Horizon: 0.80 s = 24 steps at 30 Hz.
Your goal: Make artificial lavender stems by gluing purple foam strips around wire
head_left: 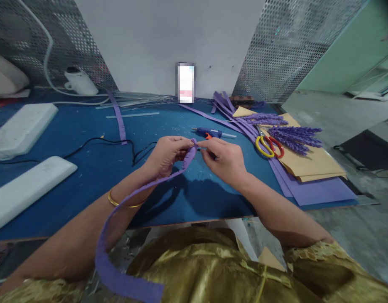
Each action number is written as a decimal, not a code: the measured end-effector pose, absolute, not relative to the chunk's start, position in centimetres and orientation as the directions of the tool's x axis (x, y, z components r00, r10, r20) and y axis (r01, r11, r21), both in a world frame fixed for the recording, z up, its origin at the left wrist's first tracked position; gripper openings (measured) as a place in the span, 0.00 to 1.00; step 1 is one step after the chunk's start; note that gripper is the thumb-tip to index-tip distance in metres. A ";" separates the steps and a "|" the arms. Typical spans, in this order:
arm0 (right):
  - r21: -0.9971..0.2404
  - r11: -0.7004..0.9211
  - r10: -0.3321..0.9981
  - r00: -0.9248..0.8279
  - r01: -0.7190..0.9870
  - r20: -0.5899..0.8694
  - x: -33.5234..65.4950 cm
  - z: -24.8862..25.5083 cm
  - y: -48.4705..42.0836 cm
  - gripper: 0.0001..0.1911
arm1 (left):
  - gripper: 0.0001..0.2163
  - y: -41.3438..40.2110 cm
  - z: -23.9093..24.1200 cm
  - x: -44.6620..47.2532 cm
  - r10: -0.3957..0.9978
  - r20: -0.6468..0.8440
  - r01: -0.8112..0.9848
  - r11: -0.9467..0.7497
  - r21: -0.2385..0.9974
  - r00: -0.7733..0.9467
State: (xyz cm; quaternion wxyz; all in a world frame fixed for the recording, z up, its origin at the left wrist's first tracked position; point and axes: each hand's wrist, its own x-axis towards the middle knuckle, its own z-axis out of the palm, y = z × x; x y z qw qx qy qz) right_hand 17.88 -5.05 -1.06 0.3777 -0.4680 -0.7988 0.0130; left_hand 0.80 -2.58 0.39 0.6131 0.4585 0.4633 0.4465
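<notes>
Purple strip (189,158) is pinched by left fingers (181,143) and right fingers (208,144); phone screen (185,80) unreadable.

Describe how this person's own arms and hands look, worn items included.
The left hand and right hand are ungloved. A thin, gold-coloured bangle circles the left forearm; the right forearm has none. The left sleeve and right sleeve are olive-gold with lacy trim.

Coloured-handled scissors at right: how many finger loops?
2: yellow plastic loop on the left; red plastic loop on the right, nearer the purple flower sprigs. None seems hidden.
</notes>
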 end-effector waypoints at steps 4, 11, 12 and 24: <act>-0.386 0.556 0.764 -0.270 0.736 0.586 17.8 -1.3 -5.0 0.15 | 0.08 -2.5 0.2 0.8 0.975 -0.134 -0.145 0.161 0.976 0.177; -0.577 0.529 0.823 -0.208 0.623 0.529 17.7 -1.0 -5.0 0.11 | 0.09 -2.4 0.3 0.6 0.982 -0.086 -0.099 0.103 0.990 0.167; -0.640 0.503 0.847 -0.184 0.580 0.499 17.7 -0.9 -5.0 0.10 | 0.09 -2.4 0.4 0.6 0.983 -0.084 -0.089 0.099 0.991 0.162; -0.994 0.012 0.976 -0.216 -0.105 0.034 18.1 -0.4 -3.5 0.12 | 0.10 -2.2 0.2 1.1 0.988 -0.072 -0.184 0.096 0.978 0.134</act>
